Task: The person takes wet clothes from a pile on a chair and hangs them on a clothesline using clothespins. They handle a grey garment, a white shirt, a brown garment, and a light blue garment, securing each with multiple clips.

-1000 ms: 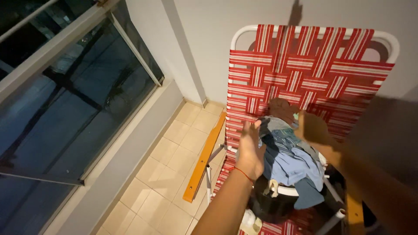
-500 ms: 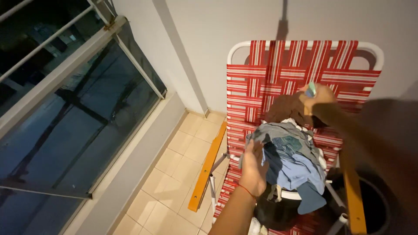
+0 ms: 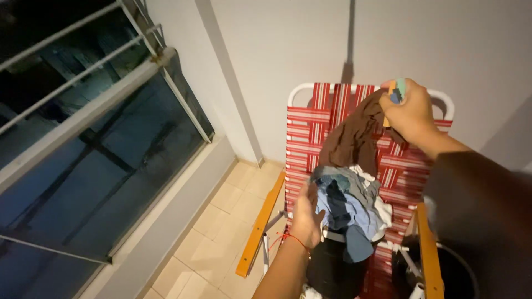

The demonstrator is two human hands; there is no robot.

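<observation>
My right hand (image 3: 409, 113) is raised in front of the chair's back and grips a brown garment (image 3: 352, 139) that hangs down from it, along with small coloured clips at the fingertips. Below it a heap of blue, grey and white clothes (image 3: 349, 202) fills a dark basket (image 3: 331, 266) standing on the seat of a red-and-white webbed folding chair (image 3: 310, 124). My left hand (image 3: 306, 217), a red string around its wrist, rests with spread fingers against the left side of that heap.
The chair has orange wooden armrests (image 3: 260, 226) and stands against a pale wall on a beige tiled floor (image 3: 208, 243). A dark glass balcony panel with a metal rail (image 3: 83, 119) runs along the left. A dark round container (image 3: 451, 274) sits at the lower right.
My right hand has lifted the brown garment up off the heap, from chair-back height to near the top rail. My left hand stayed against the clothes.
</observation>
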